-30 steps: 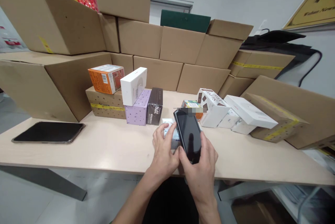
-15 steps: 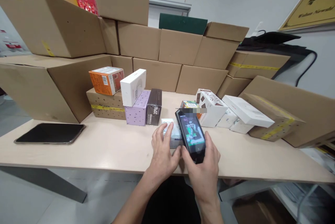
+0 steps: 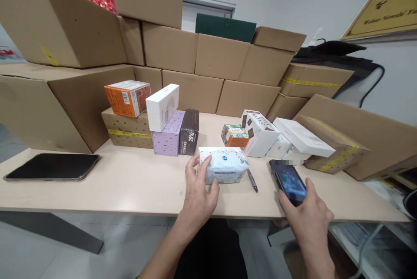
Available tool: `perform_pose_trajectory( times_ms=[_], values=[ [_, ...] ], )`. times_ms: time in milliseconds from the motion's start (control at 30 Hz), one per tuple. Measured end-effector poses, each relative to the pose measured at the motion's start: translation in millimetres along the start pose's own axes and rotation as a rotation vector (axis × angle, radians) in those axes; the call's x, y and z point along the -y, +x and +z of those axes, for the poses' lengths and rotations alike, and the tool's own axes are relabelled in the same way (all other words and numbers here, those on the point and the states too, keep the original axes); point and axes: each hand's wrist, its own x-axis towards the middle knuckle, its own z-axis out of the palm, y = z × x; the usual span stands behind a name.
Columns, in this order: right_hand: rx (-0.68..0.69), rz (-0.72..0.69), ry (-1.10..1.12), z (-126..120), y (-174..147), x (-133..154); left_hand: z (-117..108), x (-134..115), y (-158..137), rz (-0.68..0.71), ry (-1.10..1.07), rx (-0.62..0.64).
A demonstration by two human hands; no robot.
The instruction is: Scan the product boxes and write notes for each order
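My right hand grips a black smartphone by its lower end, thumb on one side and fingers on the other. The phone's screen is lit, and it is low over the right part of the table. At the left end of a pale blue tissue pack is my left hand, its fingers apart and curved around the corner. Whether they press on the pack I cannot tell. A grey pen lies on the table just right of the pack.
A larger phone, screen dark, lies at the table's left. Behind stand a purple box, a dark brown box, a small orange-green box and a white box. Stacked cardboard boxes line the back.
My right hand has carried the smartphone to the right and lowered it, uncovering the tissue pack, the pen and the small orange-green box. My left hand has stayed by the pack.
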Motion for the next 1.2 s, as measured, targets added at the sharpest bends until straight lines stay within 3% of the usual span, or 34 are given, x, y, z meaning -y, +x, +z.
perform_pose_trajectory(
  times_ms=[200, 300, 367, 533, 633, 733, 867, 933, 1033, 1133, 1200],
  values=[
    [0.138, 0.022, -0.057, 19.6, 8.7, -24.4, 0.9, -0.1, -0.5, -0.02, 0.017, -0.026],
    [0.087, -0.041, -0.018, 9.3, 11.9, -10.6, 0.3, -2.1, -0.3, -0.038, 0.038, -0.021],
    [0.102, -0.17, 0.134, -2.7, 17.4, 10.8, -0.5, -3.7, 0.2, -0.044, 0.046, -0.02],
    [0.614, -0.446, 0.546, -15.7, 44.2, 76.0, -2.8, -5.5, 1.9, -0.03, 0.033, -0.016],
    [0.775, -0.577, 0.633, -8.0, 58.1, 97.7, -3.8, -4.9, 2.5, -0.034, 0.009, -0.017],
    [0.863, -0.564, 0.704, -3.2, 59.7, 98.9, -4.7, -3.1, 2.8, -0.037, -0.029, -0.019],
    [0.969, -0.377, 0.849, -10.0, 47.3, 86.3, -5.4, -0.5, 2.7, -0.033, -0.074, -0.038],
    [0.95, -0.263, 0.884, -17.5, 42.3, 83.6, -5.4, -0.3, 2.3, -0.034, -0.064, -0.063],
    [0.817, -0.106, 0.888, -28.9, 45.0, 90.8, -5.0, -1.1, 1.1, -0.048, -0.041, -0.09],
    [0.589, 0.002, 0.87, -31.2, 62.7, 110.3, -4.4, -1.2, 0.1, -0.056, -0.038, -0.08],
    [0.385, -0.012, 0.786, -23.8, 80.9, 126.4, -4.0, -0.4, -0.2, -0.052, -0.038, -0.073]
  ],
)
